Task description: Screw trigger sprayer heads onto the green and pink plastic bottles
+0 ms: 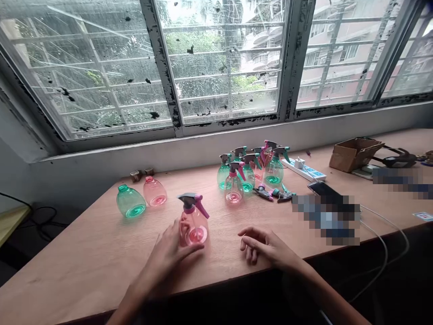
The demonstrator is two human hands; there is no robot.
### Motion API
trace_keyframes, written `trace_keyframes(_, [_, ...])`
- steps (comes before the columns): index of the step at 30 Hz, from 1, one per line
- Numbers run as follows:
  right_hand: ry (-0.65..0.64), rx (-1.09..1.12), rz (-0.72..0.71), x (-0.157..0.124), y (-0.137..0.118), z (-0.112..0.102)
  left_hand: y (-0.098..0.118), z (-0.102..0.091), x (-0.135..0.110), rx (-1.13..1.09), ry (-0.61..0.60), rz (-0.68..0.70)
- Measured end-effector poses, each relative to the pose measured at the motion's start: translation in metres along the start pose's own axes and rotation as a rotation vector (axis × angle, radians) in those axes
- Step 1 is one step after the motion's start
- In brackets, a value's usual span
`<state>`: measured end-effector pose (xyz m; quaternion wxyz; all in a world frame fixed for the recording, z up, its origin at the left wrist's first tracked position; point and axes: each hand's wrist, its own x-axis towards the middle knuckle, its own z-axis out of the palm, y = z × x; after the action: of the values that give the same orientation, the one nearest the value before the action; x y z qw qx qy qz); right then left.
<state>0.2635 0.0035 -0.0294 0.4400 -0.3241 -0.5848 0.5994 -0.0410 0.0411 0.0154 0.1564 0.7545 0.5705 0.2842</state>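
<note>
My left hand (171, 239) is wrapped round the lower side of a clear pink spray bottle (194, 224), which stands upright on the table. Its grey and pink trigger head (191, 201) sits on the neck. To the right, my right hand (259, 244) hovers or rests near the table's front edge, fingers loosely curled and apart, holding nothing. Left of the held bottle are a green bottle without a head (130, 201) and a pink bottle without a head (154, 191). Farther back stands a group of green and pink spray bottles (233, 189) with trigger heads on.
Loose trigger heads (274, 193) lie beside the bottle group. A white power strip (303, 169), a phone (329, 195) and white cables (385, 243) are at the right. Behind them are a cardboard box (352, 155) and a dark strapped object (399, 158). Windows run along the wall.
</note>
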Motion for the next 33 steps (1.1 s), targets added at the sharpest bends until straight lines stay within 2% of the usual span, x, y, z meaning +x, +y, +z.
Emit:
trace_keyframes(2, [0.003,-0.001,0.000,0.000,0.000,0.001,-0.003,0.004,0.031,0.002,-0.081,0.029])
trace_keyframes(4, [0.000,-0.004,0.000,0.000,0.000,0.001,-0.005,0.012,0.063,0.007,-0.112,0.041])
trace_keyframes(9, [0.002,-0.012,0.004,-0.001,-0.001,0.001,-0.003,0.042,0.127,0.079,-0.068,0.019])
trace_keyframes(14, [0.019,-0.025,0.012,0.001,0.002,0.000,0.002,0.069,0.158,0.198,0.050,-0.006])
trace_keyframes(17, [0.026,-0.029,0.012,0.002,0.005,-0.001,0.000,0.071,0.162,0.249,0.100,0.027])
trace_keyframes(20, [0.060,-0.038,-0.005,0.003,0.005,-0.001,-0.006,0.050,0.162,0.299,0.145,0.091])
trace_keyframes(24, [0.121,-0.045,-0.016,0.003,0.005,-0.001,-0.019,-0.008,0.160,0.398,0.284,0.159])
trace_keyframes(28, [0.130,-0.059,-0.035,0.003,0.007,-0.002,-0.034,-0.062,0.154,0.518,0.500,0.129])
trace_keyframes(30, [0.139,-0.071,-0.046,0.003,0.007,-0.002,-0.043,-0.075,0.148,0.574,0.528,0.104])
trace_keyframes(33, [0.141,-0.091,-0.056,0.002,0.008,0.000,-0.051,-0.078,0.139,0.638,0.496,0.077])
